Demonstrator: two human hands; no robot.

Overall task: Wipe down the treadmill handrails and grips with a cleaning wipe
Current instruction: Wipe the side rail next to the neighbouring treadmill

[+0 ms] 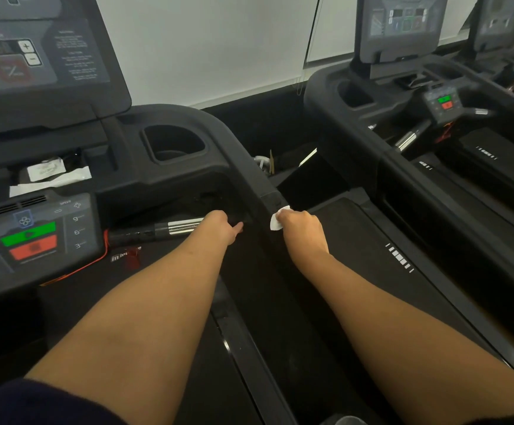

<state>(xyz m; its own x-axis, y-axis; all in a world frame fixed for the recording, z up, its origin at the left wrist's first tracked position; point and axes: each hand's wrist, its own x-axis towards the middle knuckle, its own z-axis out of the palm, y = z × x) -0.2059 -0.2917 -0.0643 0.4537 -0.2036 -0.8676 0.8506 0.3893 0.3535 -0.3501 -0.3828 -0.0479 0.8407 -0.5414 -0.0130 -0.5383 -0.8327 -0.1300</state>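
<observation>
1. Two bare arms reach forward to the right handrail (pixel 251 174) of the near treadmill.
2. The right hand (pixel 301 226) pinches a small white cleaning wipe (pixel 276 221) against the rail's right side, fingers curled round it.
3. The left hand (pixel 221 227) sits just left of the rail, at the right end of the chrome grip bar (pixel 182 226). Its fingers are mostly hidden, so I cannot tell whether it grips anything.
4. Left of the hands is the console (pixel 32 240) with green and red buttons. Farther off are a cup holder (pixel 173 146) and white wrappers (pixel 50 176).
5. A second treadmill (pixel 403 124) stands on the right.
</observation>
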